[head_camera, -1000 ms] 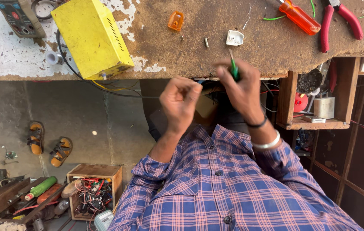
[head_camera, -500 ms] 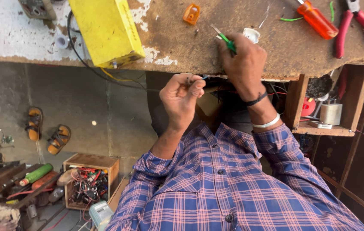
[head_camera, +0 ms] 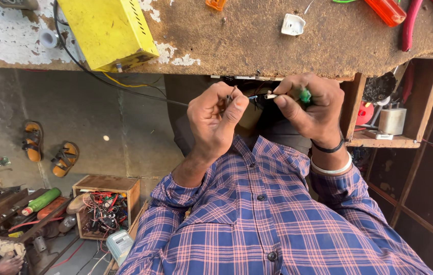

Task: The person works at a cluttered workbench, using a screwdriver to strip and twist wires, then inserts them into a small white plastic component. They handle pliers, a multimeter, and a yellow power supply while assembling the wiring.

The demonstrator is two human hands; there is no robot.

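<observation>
- Hands sit lower in the view than half a second ago: the right hand [head_camera: 310, 104], which was up on the desk [head_camera: 257, 46] top beside the white plug piece [head_camera: 293, 24], is now below the desk's front edge, level with the left hand [head_camera: 216, 119].
- Right grip: closed round a green-handled tool [head_camera: 304, 95], only a bit of green showing between the fingers; its pale tip points left toward the other hand.
- Left grip: fingers and thumb pinched shut on a thin wire end [head_camera: 234, 94], too small to make out more. A black cable [head_camera: 124, 86] runs from this hand up to the desk's front edge near the yellow box [head_camera: 107, 30].
- Tool tip and pinched wire meet in the gap between the two hands, just under the desk's front edge.
- Desk top: orange-handled screwdriver [head_camera: 385, 11] and red-handled pliers [head_camera: 427, 18] lie at the far right, well apart from the hands.
- Floor, below left: sandals [head_camera: 48, 147] and a wooden crate of wires [head_camera: 104, 206].
</observation>
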